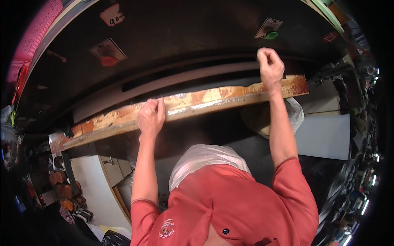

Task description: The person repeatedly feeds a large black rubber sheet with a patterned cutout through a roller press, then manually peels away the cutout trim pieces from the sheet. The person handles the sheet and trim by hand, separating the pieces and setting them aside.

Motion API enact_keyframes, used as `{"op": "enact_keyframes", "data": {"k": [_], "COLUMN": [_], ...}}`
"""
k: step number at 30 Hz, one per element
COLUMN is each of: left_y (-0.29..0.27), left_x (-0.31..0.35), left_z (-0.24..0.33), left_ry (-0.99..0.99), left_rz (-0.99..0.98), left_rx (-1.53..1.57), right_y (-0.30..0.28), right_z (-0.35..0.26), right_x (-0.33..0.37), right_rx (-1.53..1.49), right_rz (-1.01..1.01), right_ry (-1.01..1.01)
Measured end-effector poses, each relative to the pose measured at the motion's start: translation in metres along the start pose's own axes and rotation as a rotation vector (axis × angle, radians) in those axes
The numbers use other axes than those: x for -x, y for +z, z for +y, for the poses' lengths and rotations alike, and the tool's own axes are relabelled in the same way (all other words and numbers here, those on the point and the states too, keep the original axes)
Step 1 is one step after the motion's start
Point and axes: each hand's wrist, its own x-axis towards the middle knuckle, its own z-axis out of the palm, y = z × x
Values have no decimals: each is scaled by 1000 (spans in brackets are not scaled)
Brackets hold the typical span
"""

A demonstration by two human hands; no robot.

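Observation:
My left hand (151, 117) is closed in a loose fist at a worn, orange-brown wooden-looking ledge (211, 96), and overlaps its edge. Higher up, my right hand (271, 69) is also closed, its fingers curled toward the thumb, above the right part of the ledge. Nothing shows in either hand, but the insides of both are hidden. A green button (272, 35) on the dark panel (184, 33) lies just beyond my right hand, apart from it. Farther left on that panel is a red button (109, 61).
A pale cabinet (92, 176) stands below the ledge at the left, near several brown rounded pieces (61, 190). Under the right end hang a whitish bag (294, 115) and a pale board (324, 137). A pink basket (37, 35) sits at the upper left.

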Motion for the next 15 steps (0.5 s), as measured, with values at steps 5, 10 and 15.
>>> {"op": "enact_keyframes", "data": {"k": [5, 10, 15], "left_y": [0, 1, 2], "left_x": [-8, -11, -8], "left_z": [5, 5, 6], "left_ry": [-79, -89, -109], "left_rz": [-27, -7, -16], "left_rx": [-46, -62, -39], "right_y": [13, 19, 13], "right_z": [35, 41, 35], "right_x": [103, 107, 106], "right_rx": [412, 362, 379], "right_rz": [-129, -187, -264], "right_ry": [-132, -12, -47]}}
